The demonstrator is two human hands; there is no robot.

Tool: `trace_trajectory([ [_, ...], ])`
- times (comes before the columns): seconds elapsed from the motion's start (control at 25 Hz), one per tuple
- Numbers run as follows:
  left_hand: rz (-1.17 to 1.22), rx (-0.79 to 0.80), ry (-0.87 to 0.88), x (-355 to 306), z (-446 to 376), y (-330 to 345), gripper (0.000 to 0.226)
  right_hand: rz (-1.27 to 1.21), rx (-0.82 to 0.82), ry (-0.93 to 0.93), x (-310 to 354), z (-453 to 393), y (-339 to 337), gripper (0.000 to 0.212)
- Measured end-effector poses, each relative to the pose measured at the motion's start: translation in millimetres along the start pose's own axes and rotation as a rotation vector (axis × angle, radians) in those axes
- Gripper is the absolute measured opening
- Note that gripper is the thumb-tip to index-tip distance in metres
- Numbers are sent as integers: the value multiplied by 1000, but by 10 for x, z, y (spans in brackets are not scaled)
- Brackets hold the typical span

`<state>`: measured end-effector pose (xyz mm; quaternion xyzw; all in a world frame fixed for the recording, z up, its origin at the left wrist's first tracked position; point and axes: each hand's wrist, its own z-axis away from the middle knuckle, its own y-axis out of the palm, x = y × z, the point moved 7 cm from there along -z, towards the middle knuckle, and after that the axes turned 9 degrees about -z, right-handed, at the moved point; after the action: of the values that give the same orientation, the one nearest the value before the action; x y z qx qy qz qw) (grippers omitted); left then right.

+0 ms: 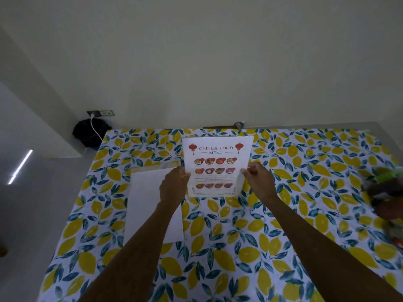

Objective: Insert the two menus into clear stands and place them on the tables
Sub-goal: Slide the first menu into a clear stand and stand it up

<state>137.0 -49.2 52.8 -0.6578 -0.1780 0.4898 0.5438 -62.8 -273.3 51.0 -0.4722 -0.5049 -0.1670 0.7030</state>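
**Two hands grip one menu upright over the lemon cloth**

Two bare hands meet at the far middle of a table covered by a white cloth printed with yellow lemons and blue-green leaves (283, 214). The cloth's far edge runs just below the pale wall, and its left edge drops to a grey floor; open cloth lies in front of and to the right of the hands, up to a blurred heap of coloured objects (386, 192) at the right edge.

A white printed sheet headed "CHINESE FOOD MENU" (218, 155) stands upright near the far edge. Whether a clear stand encloses it I cannot tell. The left hand (173, 186) pinches its left edge, fingers closed on it; the right hand (258, 180) pinches the right edge likewise.

A blank white sheet (146, 203) lies flat just left of the menu, partly under the left forearm.
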Motion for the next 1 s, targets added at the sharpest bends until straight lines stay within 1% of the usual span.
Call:
trace_trajectory([
  [0.08,26,24,4,27,100,-67,34,-30,-33,51,18,110,-31,35],
  [0.2,-7,19,73,267,336,-172,42,40,-94,45,52,466,37,37],
  [0.28,-84,22,148,552,491,-214,44,100,-82,22,95,776,256,35],
  [0.4,-146,46,171,1103,695,-261,45,148,-11,-4,160,1212,730,33],
  [0.64,-159,116,62,2188,962,-315,46,203,156,-48,293,1767,1656,30],
  [0.84,-91,187,-19,2555,932,-141,49,222,258,80,160,1709,2130,36],
  [1.0,-37,212,-82,2614,712,17,48,240,279,166,27,1480,2354,42],
])
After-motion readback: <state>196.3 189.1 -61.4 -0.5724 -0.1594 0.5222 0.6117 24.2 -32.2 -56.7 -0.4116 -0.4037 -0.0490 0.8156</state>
